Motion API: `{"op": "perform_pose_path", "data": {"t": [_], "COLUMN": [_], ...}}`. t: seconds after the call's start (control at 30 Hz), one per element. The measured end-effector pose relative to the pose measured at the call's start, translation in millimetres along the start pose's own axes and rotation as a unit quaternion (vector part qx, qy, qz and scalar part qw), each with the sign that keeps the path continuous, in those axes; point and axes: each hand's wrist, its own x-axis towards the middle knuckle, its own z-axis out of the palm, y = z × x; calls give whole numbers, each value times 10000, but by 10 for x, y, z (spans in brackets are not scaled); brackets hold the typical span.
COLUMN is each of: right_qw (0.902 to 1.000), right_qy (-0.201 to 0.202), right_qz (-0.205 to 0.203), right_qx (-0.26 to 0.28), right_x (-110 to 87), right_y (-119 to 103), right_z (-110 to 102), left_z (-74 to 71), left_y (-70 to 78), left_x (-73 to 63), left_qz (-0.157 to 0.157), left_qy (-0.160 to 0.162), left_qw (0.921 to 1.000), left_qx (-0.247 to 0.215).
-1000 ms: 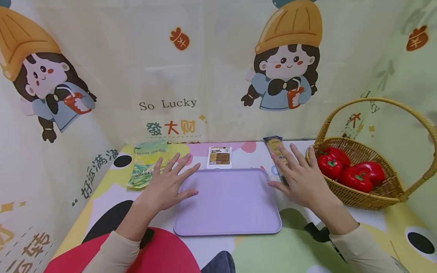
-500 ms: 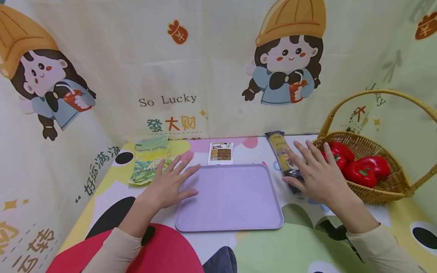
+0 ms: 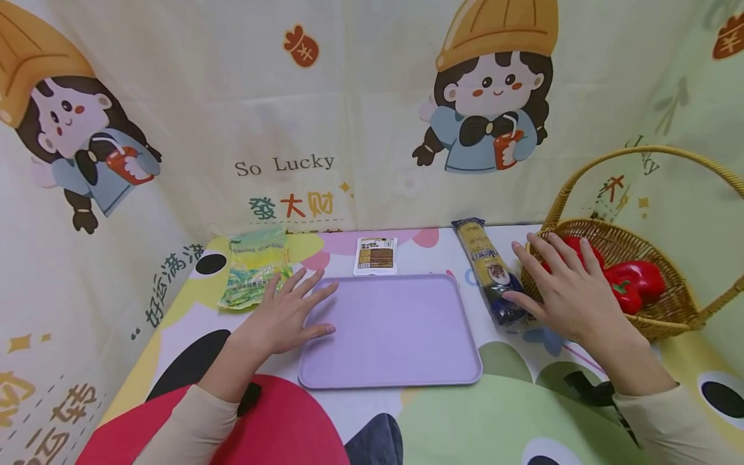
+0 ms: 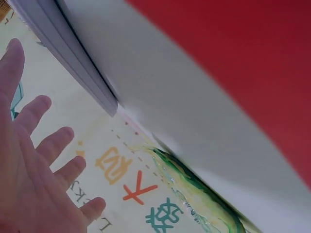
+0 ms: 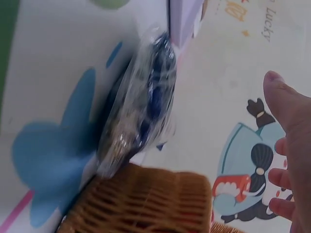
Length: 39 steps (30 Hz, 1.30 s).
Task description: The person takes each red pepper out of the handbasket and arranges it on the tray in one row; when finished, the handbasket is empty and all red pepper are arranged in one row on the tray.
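My left hand (image 3: 286,318) hovers with fingers spread at the left edge of a lilac tray (image 3: 389,332), holding nothing. Just behind it lies a green and yellow plastic packet (image 3: 254,268). My right hand (image 3: 572,294), also spread and holding nothing, is above the left rim of a wicker basket (image 3: 668,323). Red bell peppers (image 3: 636,281) lie in the basket, partly hidden by that hand. Left of the right hand is a long blue and yellow pasta packet (image 3: 491,268); its clear wrapper end (image 5: 141,97) shows in the right wrist view.
A small white and brown packet (image 3: 376,256) lies behind the tray's far edge. The basket's tall arched handle (image 3: 645,150) rises at the right. A printed curtain (image 3: 372,116) hangs behind and beside the patterned table (image 3: 442,420).
My right hand has moved right, from over the pasta packet to over the basket's left rim, uncovering the packet. The left hand stays nearly where it was. The view has tilted slightly.
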Motion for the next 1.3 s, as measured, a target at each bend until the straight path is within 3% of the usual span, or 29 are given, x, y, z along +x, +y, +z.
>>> {"op": "perform_pose_path", "data": {"t": [0.6,0.9,1.3], "right_qw": [9959,9904,9771], "right_qy": [-116,252,-70], "right_qz": [577,541,929], "right_qx": [686,1250,1915], "right_x": [-230,-347,-502], "right_y": [390,612,817], "right_z": [-29,3,5], "left_z": [-49,-57,-5], "left_y": [-16,-94,-207], "left_x": [-29,-89,-140], "left_qz": [-44,6,225], "left_qy": [-554,-692,-865], "left_qw": [9983,9969,9910], "left_qx": [-181,-367,-995]}}
